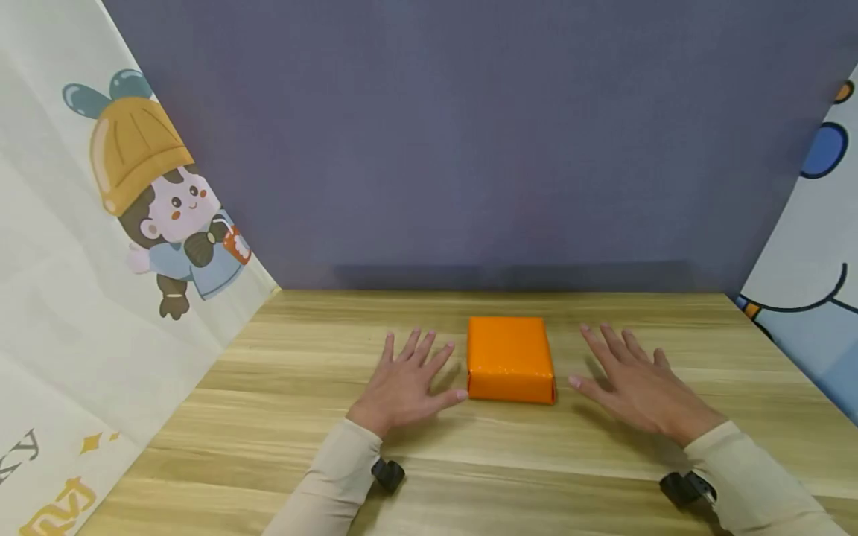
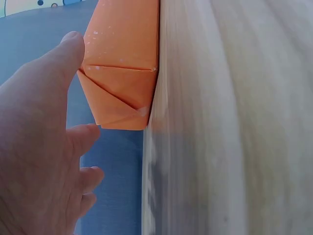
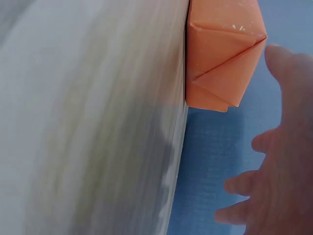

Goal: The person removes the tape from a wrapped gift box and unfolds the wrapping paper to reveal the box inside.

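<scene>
A box wrapped in glossy orange paper (image 1: 509, 353) lies flat on the wooden table, between the two hands. Folded paper flaps show on its end (image 2: 117, 95) in the left wrist view and on the opposite end (image 3: 222, 68) in the right wrist view. To the left of the box, my left hand (image 1: 409, 383) is spread palm down, its thumb tip close to the near left corner; whether it touches cannot be told. My right hand (image 1: 640, 383) hovers on the other side with fingers spread, a small gap between its thumb and the box. Neither hand holds anything.
The pale wooden tabletop (image 1: 469, 484) ends at a dark blue-grey cloth backdrop (image 1: 469, 149). A white sheet with a cartoon figure (image 1: 188, 216) hangs on the left, another printed sheet (image 1: 811, 275) on the right. Small black devices (image 1: 387, 475) sit at both wrists.
</scene>
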Tool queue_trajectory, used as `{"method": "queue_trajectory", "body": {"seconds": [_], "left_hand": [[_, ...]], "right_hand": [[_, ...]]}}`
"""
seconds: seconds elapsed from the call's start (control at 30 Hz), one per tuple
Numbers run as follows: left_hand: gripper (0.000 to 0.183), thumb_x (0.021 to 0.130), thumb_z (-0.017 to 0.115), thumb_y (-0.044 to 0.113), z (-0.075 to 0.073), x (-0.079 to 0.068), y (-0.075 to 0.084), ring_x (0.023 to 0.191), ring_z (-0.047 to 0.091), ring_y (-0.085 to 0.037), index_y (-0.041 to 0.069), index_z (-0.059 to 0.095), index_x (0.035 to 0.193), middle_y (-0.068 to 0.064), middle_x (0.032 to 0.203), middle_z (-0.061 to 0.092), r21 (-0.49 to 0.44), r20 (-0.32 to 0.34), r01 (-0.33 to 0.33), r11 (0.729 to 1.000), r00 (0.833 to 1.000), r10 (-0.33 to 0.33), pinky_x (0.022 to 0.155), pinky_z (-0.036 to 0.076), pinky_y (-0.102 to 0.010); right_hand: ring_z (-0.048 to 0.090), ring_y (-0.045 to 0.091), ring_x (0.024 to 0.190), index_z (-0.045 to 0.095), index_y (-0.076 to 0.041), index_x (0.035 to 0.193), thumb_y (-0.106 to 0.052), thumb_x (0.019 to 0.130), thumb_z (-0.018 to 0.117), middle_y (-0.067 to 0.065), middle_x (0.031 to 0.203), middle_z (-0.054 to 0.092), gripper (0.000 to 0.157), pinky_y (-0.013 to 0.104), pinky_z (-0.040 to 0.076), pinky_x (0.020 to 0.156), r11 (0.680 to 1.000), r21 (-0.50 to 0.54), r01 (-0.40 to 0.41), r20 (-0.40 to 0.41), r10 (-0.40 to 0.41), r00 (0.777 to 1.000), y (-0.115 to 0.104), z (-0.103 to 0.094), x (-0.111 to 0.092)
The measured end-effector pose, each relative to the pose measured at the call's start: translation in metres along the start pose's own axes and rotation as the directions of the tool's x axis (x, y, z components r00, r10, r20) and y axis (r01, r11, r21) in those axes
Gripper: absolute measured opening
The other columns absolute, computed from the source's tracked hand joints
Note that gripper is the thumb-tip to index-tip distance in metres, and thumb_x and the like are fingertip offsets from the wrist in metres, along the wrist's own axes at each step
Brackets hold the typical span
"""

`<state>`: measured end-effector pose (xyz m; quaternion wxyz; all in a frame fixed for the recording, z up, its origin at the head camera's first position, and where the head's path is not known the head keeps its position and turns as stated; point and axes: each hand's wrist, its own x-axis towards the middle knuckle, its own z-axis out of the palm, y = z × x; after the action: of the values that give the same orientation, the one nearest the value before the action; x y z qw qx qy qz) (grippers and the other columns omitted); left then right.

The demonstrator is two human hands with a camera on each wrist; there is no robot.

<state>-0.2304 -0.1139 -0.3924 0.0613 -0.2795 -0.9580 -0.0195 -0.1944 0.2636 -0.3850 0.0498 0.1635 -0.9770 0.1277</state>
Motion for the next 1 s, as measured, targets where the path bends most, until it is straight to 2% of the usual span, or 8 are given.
{"method": "queue_trajectory", "body": {"seconds": [0.2,0.37,0.53,0.93,1.0], "left_hand": [[0.091,0.090,0.018,0.084,0.001,0.000,0.004,0.152,0.009,-0.031,0.027,0.026,0.160,-0.006,0.165,0.012,0.002,0.018,0.003,1.000,1.000,-0.003,0.116,-0.001,-0.063],[0.092,0.091,0.019,0.083,0.001,0.001,0.004,0.149,0.024,-0.035,0.021,0.035,0.158,-0.008,0.161,0.031,-0.052,0.006,0.021,0.998,1.000,-0.020,0.116,0.008,-0.063],[0.094,0.091,0.015,0.083,0.003,0.005,0.006,0.141,0.040,-0.029,0.019,0.039,0.156,-0.004,0.152,0.046,-0.080,0.000,0.044,0.996,0.999,-0.044,0.116,0.017,-0.059],[0.088,0.096,0.013,0.076,0.004,0.014,0.014,0.130,0.053,-0.026,0.016,0.043,0.153,-0.005,0.142,0.057,-0.164,0.008,0.067,0.984,0.998,-0.067,0.110,0.033,-0.050],[0.086,0.098,0.013,0.074,0.004,0.015,0.014,0.128,0.055,-0.026,0.016,0.045,0.152,-0.006,0.141,0.058,-0.165,-0.002,0.075,0.983,0.997,-0.076,0.108,0.036,-0.049]], "right_hand": [[0.018,0.062,0.139,0.003,-0.023,0.163,-0.061,0.100,0.044,0.029,0.161,0.015,0.084,0.084,0.014,0.096,1.000,0.002,0.005,0.010,-0.005,1.000,-0.003,0.001,0.000],[0.025,0.055,0.141,0.011,-0.019,0.163,-0.059,0.103,0.040,0.026,0.159,0.025,0.078,0.082,0.014,0.097,0.998,0.069,-0.003,0.018,0.001,1.000,-0.004,0.001,0.002],[0.032,0.051,0.139,0.016,-0.016,0.162,-0.055,0.105,0.038,0.025,0.155,0.036,0.073,0.081,0.014,0.098,0.989,0.150,-0.003,0.009,0.002,1.000,-0.005,0.001,0.007],[0.041,0.049,0.135,0.024,-0.010,0.160,-0.056,0.105,0.036,0.023,0.143,0.053,0.072,0.082,0.012,0.098,0.983,0.185,-0.008,0.019,0.005,1.000,-0.011,0.004,0.018],[0.046,0.047,0.131,0.026,-0.009,0.159,-0.055,0.105,0.036,0.022,0.138,0.058,0.072,0.080,0.015,0.098,0.980,0.201,-0.003,0.018,0.000,1.000,-0.012,0.004,0.020]]}}
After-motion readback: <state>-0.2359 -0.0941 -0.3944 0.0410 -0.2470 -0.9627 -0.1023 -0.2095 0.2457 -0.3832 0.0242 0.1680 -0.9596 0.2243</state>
